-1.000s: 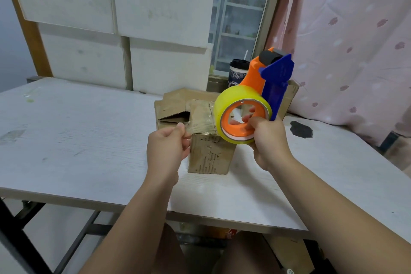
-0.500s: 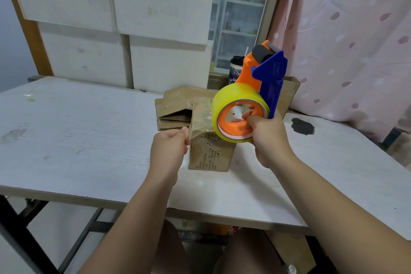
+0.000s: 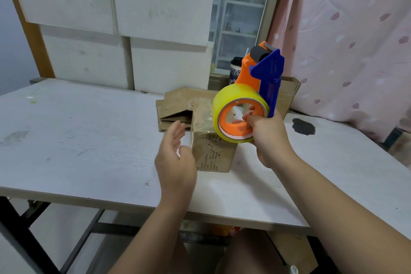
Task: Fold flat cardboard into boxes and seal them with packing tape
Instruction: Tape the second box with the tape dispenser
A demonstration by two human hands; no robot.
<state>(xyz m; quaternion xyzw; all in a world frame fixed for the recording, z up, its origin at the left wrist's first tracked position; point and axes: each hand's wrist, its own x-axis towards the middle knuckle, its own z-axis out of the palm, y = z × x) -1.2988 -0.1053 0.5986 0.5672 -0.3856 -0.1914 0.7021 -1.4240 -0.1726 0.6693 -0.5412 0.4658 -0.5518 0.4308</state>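
so, head view: one box (image 3: 211,153) is folded, standing mid-table toward the near edge, clear tape (image 3: 201,118) across its top. left hand (image 3: 175,158) just beside its left face, fingers straight, holding nothing. right hand (image 3: 271,138) grips the tape dispenser (image 3: 266,73) over the box, fingers curled round the handle. probably one seam done; flat cardboard (image 3: 173,107) behind it waits. white table (image 3: 77,140), dark stain (image 3: 303,126) near the right edge, cup (image 3: 236,71) and pink curtain (image 3: 355,40) past the far edge.
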